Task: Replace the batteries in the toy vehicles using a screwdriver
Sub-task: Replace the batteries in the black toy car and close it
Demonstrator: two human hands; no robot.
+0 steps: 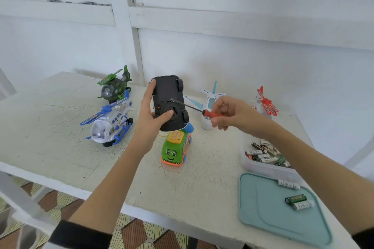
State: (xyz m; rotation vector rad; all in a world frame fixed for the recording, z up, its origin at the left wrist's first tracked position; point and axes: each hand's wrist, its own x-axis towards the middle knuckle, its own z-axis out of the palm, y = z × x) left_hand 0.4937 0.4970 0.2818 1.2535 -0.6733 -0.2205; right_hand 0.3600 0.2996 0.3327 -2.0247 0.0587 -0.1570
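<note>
My left hand (151, 115) holds a black toy car (169, 95) upside down above the table, underside and wheels facing me, thumb pressed on its round base part. My right hand (228, 114) grips a screwdriver (194, 108) by its red handle; the dark shaft slants up and left, and its tip touches the car's underside near the middle. A white container (265, 166) at the right holds several batteries (263, 152). Its teal lid (269, 208) lies in front with three loose batteries (299, 202) on it.
On the white table (50, 127) stand a blue-and-white helicopter (110, 123), a green helicopter (115, 87), a green toy bus (176, 149) below the car, a white plane (210, 107) and a toy with a red propeller (266, 103). A white wall rises behind.
</note>
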